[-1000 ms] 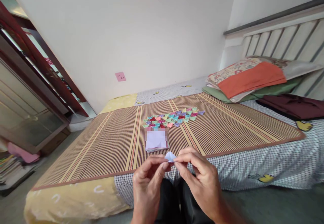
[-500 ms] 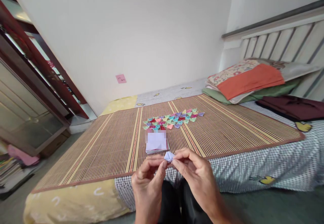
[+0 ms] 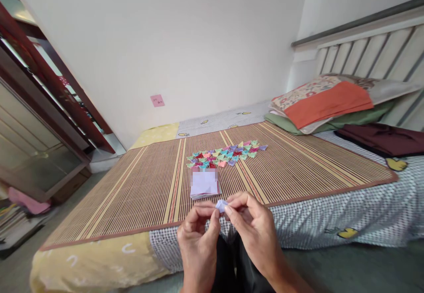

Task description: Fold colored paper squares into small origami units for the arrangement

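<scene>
A small folded piece of pale lavender paper (image 3: 221,205) is pinched between both hands above the near edge of the bed. My left hand (image 3: 200,235) grips its left side between thumb and fingers. On the right side, the thumb and forefinger of my right hand (image 3: 253,226) press the paper, hiding part of it. Just beyond the hands lies a stack of square paper sheets (image 3: 203,184), a lavender one on top. Behind the stack, several small folded paper pieces (image 3: 225,154) in many colours sit in rows on the striped mat (image 3: 149,195).
Pillows (image 3: 327,103) and a folded dark maroon cloth (image 3: 384,139) lie at the right by the white headboard (image 3: 371,52). A pink note (image 3: 157,100) is stuck on the wall. A cabinet (image 3: 36,142) stands at the left.
The lavender paper's visible outline has become smaller and less pointed between my fingertips. My left hand has shifted slightly right, and the view has tilted a little.
</scene>
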A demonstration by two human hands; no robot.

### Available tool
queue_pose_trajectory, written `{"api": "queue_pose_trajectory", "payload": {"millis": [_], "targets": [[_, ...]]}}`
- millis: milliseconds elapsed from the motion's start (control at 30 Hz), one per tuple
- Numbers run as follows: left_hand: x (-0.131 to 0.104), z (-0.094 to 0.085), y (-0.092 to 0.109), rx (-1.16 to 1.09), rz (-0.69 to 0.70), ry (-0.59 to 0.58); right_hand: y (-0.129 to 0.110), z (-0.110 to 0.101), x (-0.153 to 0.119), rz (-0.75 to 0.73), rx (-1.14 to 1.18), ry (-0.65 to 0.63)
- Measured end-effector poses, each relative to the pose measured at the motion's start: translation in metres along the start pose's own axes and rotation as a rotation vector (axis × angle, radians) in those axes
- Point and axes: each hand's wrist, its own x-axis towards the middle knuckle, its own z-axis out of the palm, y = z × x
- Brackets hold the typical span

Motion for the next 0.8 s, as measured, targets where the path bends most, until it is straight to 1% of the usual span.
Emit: {"api": "queue_pose_trajectory", "payload": {"millis": [300, 433, 533, 633, 667, 733, 800], "targets": [[0.0019, 0.0011, -0.0014, -0.022, 0.007, -0.026, -0.0015, -0.0004, 0.0012, 0.034, 0.048, -0.013], [0.0026, 0.0017, -0.0007, -0.013, 0.015, -0.035, -0.0023, 0.0000, 0.0030, 0.014, 0.035, 0.004], [0.0039, 0.0018, -0.0005, -0.046, -0.040, -0.048, -0.0032, -0.0008, 0.0043, -0.004, 0.025, 0.027], [0.0052, 0.0011, 0.0005, -0.111, -0.159, -0.044, -0.0033, -0.0019, 0.0042, 0.027, 0.039, 0.028], [0.0055, 0.0007, 0.0009, -0.110, -0.200, -0.072, -0.0032, -0.0023, 0.0040, 0.044, 0.049, 0.027], [0.0059, -0.0001, 0.0017, -0.076, -0.250, -0.163, -0.0033, -0.0030, 0.0036, 0.075, 0.076, 0.033], [0.0061, -0.0010, 0.0019, -0.044, -0.252, -0.228, -0.0044, -0.0042, 0.0038, 0.109, 0.103, 0.033]]}}
